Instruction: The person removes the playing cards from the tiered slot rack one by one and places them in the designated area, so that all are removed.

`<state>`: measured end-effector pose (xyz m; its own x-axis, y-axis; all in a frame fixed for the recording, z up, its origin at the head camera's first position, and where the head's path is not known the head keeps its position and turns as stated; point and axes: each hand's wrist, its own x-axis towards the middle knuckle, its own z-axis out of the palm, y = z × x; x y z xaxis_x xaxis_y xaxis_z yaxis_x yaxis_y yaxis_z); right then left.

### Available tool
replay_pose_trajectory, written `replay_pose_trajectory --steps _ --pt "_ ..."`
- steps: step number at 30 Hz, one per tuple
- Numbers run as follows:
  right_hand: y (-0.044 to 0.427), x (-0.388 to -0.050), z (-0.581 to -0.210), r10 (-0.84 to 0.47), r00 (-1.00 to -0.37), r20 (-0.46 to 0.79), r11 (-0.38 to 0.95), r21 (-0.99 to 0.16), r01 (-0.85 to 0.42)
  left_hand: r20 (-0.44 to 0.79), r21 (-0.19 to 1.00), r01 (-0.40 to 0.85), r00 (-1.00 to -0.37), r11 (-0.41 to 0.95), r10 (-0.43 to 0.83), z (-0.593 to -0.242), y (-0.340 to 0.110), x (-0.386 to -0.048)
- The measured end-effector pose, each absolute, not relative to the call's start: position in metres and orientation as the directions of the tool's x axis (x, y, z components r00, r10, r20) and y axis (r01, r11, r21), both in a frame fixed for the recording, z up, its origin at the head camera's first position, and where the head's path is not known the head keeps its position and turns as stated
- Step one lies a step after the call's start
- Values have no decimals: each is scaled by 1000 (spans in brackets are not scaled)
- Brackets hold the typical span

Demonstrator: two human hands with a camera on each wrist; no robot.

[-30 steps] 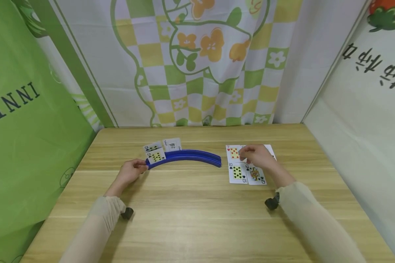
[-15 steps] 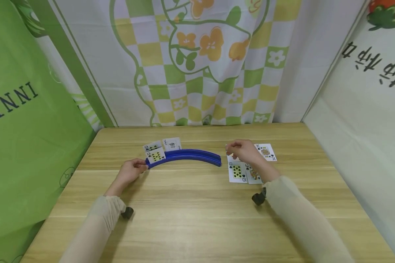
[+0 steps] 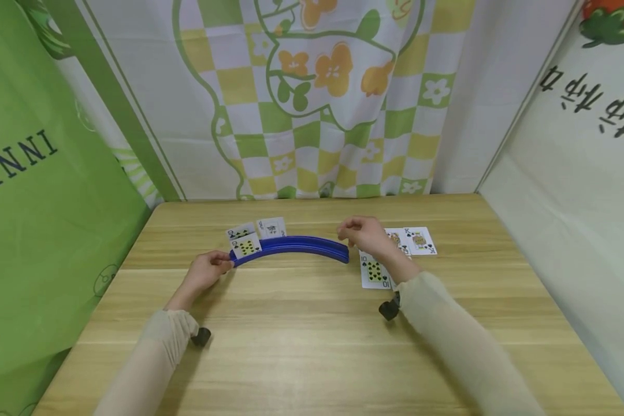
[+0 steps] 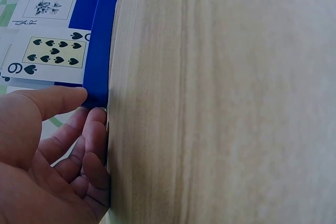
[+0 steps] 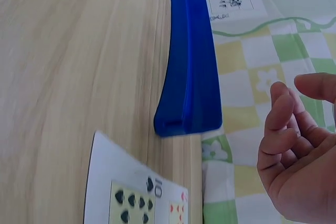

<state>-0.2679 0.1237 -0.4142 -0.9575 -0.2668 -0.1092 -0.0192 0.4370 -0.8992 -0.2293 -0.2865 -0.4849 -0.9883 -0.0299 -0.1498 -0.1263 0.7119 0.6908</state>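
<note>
bowing gently away from the person, the blue card holder [image 3: 291,245] lies on the worktop [image 3: 291,346] with its long axis running left to right. its right end is near the right hand [image 3: 368,236], and its length stretches leftward from those fingers; how high they hover is hard to judge. the right thumb and forefinger stand apart, with no card visible between them. the left hand [image 3: 204,271] pinches the holder's left end between thumb and fingers, just beside the front spade card [image 3: 247,247], which partly covers the rear spade card [image 3: 241,232]. the right hand and wrist hide the cards left of the king [image 3: 419,240] and right of the ten of spades [image 3: 375,271] in part.
</note>
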Motion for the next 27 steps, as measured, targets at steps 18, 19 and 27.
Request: replay_pose_trajectory --steps 18,19,27 --pt "84 -277 -422 -276 -959 -57 360 -932 -48 -157 699 -140 -987 702 -41 -487 -286 -228" --pt "83 -277 -422 -279 -959 -55 358 -932 -51 -158 699 -141 -987 701 -41 -487 -286 -228" --pt "66 -282 -420 -277 -960 -43 327 -944 -52 -148 697 -138 -988 703 -47 -485 -285 -228"
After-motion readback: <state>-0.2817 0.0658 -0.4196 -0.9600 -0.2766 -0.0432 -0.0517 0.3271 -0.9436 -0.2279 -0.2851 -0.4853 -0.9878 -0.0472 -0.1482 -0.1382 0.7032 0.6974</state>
